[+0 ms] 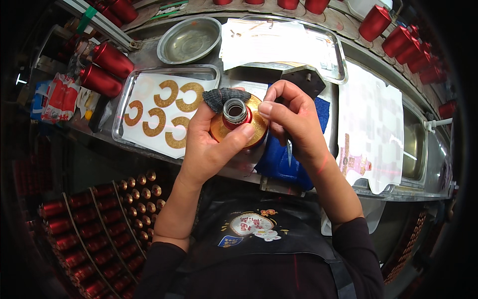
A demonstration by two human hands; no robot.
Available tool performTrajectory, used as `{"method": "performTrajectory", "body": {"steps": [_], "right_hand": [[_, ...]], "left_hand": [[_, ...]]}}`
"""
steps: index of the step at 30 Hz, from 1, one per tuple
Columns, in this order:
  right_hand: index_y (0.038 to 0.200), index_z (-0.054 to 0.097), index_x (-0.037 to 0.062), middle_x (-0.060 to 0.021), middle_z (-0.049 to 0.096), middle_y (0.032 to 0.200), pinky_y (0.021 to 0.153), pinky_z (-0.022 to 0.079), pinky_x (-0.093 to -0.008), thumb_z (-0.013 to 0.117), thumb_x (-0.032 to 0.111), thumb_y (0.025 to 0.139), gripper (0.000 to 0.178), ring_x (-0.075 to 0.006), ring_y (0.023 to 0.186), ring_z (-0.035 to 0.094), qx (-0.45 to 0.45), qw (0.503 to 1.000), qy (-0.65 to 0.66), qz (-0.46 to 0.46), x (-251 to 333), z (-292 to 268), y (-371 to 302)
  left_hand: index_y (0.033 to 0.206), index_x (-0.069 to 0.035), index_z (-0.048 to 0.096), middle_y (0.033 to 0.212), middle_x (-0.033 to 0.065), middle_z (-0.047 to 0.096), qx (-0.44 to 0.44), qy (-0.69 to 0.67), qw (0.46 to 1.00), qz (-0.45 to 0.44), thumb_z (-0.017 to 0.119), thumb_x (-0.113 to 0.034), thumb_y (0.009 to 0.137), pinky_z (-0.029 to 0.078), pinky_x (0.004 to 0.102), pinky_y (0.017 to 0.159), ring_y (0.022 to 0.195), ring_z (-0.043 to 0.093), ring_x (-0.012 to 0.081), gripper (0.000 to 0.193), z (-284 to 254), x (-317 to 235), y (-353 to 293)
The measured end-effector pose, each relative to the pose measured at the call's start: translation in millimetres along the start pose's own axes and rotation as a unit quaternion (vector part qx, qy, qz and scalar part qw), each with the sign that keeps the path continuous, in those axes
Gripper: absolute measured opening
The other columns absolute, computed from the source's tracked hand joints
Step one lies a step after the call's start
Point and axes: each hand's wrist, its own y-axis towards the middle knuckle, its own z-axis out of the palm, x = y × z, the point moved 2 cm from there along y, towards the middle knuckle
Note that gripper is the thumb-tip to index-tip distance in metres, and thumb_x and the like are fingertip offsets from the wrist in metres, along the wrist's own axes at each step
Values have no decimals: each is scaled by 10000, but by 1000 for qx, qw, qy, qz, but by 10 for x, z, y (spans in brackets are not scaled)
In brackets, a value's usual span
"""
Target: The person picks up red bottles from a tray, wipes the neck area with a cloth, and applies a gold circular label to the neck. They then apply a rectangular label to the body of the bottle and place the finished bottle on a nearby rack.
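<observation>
My left hand (pixel 204 154) is wrapped round a red bottle (pixel 234 118), whose open threaded neck points up at me. A gold ring-shaped label (pixel 258 124) covers the bottle's shoulder. Dark grey knitted fabric (pixel 225 98) sits over fingers of my left hand, beside the neck. At the label's right edge my right hand (pixel 294 117) has its thumb and forefinger pinched together. The pointed metal end of what look like tweezers (pixel 289 153) sticks down from under its curled fingers. Whether the fingertips pinch the label itself is hidden.
A metal tray (pixel 118 124) at left bears white backing paper with several gold C-shaped labels (pixel 154 122). Behind are a metal bowl (pixel 190 41) and label sheets (pixel 264 42). A blue cloth (pixel 281 162) lies under my right hand. Red bottles (pixel 102 79) stand around; racked ones (pixel 89 229) fill the lower left.
</observation>
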Motion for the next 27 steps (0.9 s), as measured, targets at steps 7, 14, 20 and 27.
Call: {"method": "performTrajectory", "body": {"steps": [7, 14, 20, 27], "right_hand": [[946, 581, 75, 31, 583, 708, 473, 320, -163, 749, 156, 887, 195, -4, 506, 450, -8, 998, -51, -27, -93, -6, 71], [902, 663, 61, -39, 590, 689, 544, 422, -250, 618, 325, 956, 273, -136, 528, 539, -148, 979, 126, 57, -167, -318, 108], [1269, 522, 18, -86, 655, 1011, 811, 556, -286, 622, -28, 826, 457, -157, 872, 667, -102, 992, 71, -17, -75, -291, -292], [1054, 635, -6, -63, 663, 960, 795, 508, -255, 745, 56, 867, 226, -103, 886, 619, -49, 935, -289, -199, 208, -27, -377]], "left_hand": [[1347, -11, 550, 1194, 63, 648, 6, -16, 999, 29, 757, -104, 866, 511, 297, 956, 1092, 615, 121, 531, -2, 3, 8], [1207, 12, 624, 1067, 33, 617, -56, 77, 992, 86, 763, -86, 843, 506, 276, 902, 986, 625, 125, 402, 42, -32, 43], [1093, 2, 671, 1025, 47, 602, -75, 81, 992, 66, 769, -88, 842, 501, 268, 838, 931, 617, 120, 284, 130, -51, 20], [1233, 0, 618, 1113, 65, 643, -10, 60, 997, 44, 753, -128, 871, 511, 284, 911, 1025, 628, 132, 407, -30, -118, -3]]}}
